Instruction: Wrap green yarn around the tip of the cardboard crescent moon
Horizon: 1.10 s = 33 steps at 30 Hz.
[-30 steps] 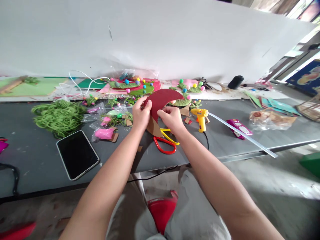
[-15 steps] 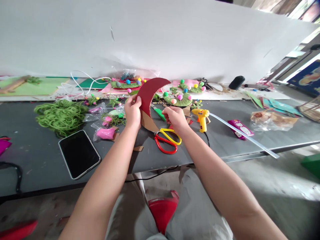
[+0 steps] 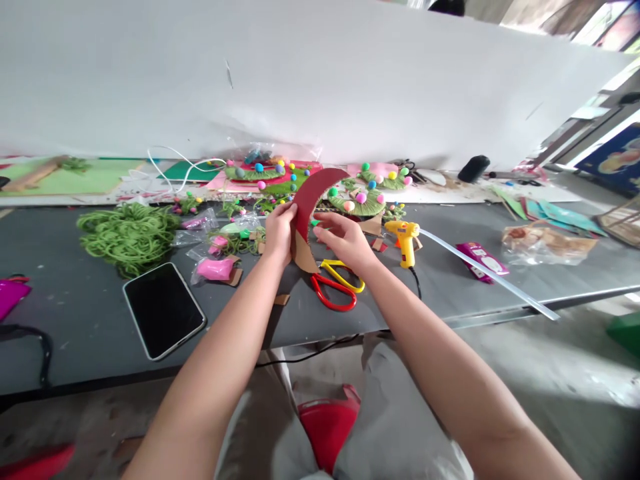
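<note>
A curved, crescent-shaped piece of cardboard, dark red with a bare brown lower end, is held up over the table. My left hand grips its outer edge, thumb on the red face. Beside the inner curve is my right hand, fingers stretched out and apart; I see nothing held in it. Whether its fingertips touch the cardboard, I cannot tell. Scissors with one red and one yellow handle lie just below the crescent, their blades mostly hidden.
Left lie a heap of green yarn and a phone. A yellow glue gun with a long glue stick lies right, near a purple packet. Pompom-covered green pieces sit behind, along the white wall.
My right hand has opened from closed fingers and moved slightly left toward the crescent. The crescent has been lowered and turned a little, and my left hand has shifted right with it.
</note>
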Available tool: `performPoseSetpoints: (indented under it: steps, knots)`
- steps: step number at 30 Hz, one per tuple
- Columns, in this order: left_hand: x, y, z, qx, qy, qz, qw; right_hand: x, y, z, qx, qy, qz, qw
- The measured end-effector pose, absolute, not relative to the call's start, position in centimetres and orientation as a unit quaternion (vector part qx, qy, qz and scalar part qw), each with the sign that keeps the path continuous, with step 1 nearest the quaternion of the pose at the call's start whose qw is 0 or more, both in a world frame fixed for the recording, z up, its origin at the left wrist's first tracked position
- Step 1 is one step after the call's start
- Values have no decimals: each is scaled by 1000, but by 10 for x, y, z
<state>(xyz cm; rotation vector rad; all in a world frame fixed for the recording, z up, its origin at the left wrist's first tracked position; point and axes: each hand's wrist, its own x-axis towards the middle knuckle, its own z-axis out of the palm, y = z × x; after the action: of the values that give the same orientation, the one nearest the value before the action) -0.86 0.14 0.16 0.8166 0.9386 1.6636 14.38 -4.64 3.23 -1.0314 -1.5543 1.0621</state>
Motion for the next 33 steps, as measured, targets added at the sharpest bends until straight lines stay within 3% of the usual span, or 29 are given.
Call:
performPoseSetpoints:
  steps: [5, 12, 26, 33]
  knots:
    - [-4, 1, -1, 381, 437, 678, 451, 144, -47, 27, -442, -644, 438, 445]
    - [-5, -2, 0, 454, 449, 665, 387, 150, -38, 22, -505, -628, 363, 468]
    - [-21, 3, 6, 383, 506, 666, 391, 165, -32, 36, -540, -591, 353, 484]
    - [-16, -6, 17, 440, 452, 621, 464, 164, -34, 35, -521, -610, 349, 484]
